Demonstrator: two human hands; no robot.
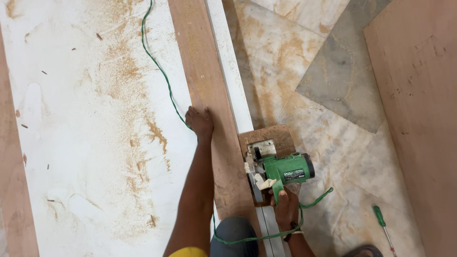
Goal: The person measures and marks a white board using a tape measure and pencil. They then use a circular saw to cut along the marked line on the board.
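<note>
The left hand (200, 121) presses flat, fingers spread, on the long brown wooden plank (204, 71) lying over the white sawdust-strewn board (85, 119). The right hand (287, 209) grips the green handheld circular saw (281, 169), mid-cut at the plank's edge; pushing on likely needs steady, straight pressure.

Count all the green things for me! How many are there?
Green saw, held by the right hand: 1
Green cord, beside the left hand: 1
Green-handled screwdriver: 1
Total: 3

small dark rectangular label (296, 175), on green saw's (285, 170) side
</note>
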